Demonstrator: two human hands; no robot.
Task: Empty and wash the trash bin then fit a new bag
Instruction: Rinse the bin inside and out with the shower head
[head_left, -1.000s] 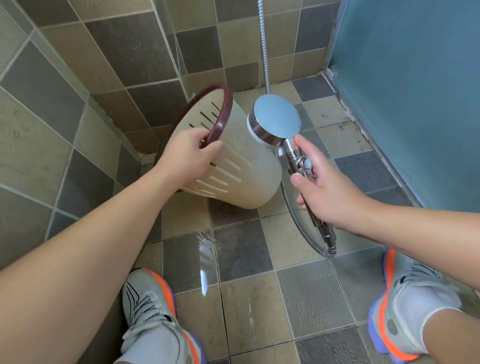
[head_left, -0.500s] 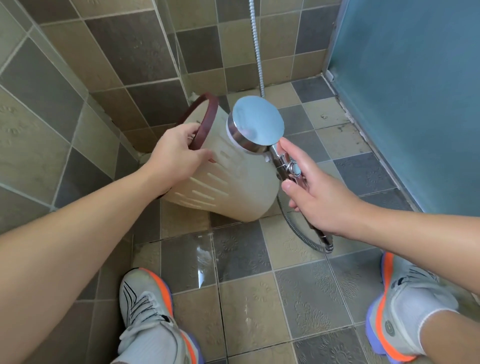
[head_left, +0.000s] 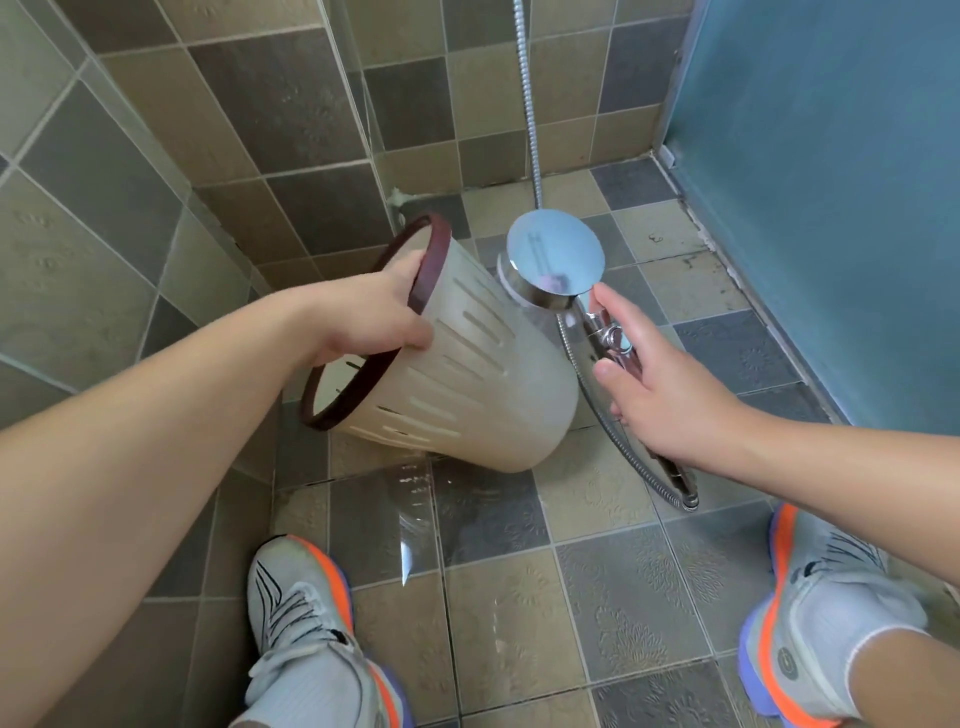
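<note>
1. Clearly, the emptying part looks finished: the slotted plastic trash bin (head_left: 467, 374) has no bag and no rubbish that I can see through its dark red rim (head_left: 431, 265), though most of the inside is hidden.
2. The bin is held in the air, tipped on its side, at about 11 o'clock from the white and orange shoes (head_left: 306, 629), with the opening toward 9 o'clock and the closed bottom toward 4 o'clock.
3. The left hand (head_left: 369, 317) grips the rim: the thumb lies curled on the outside wall, and the other fingers go inside, where I cannot see them.
4. The right hand (head_left: 660, 395) holds the handle of the chrome shower head (head_left: 556, 260), fingers curled around it, the forefinger stretched up toward the round head. The head is just beside the bin wall, at 1 o'clock from the bin.
5. I judge the washing to be in the middle. The floor tiles (head_left: 467, 499) below the bin are wet, but I cannot tell if water is running now.
6. What is left: finish rinsing, drain the bin, then fit a new bag. No bag is in view.
</note>
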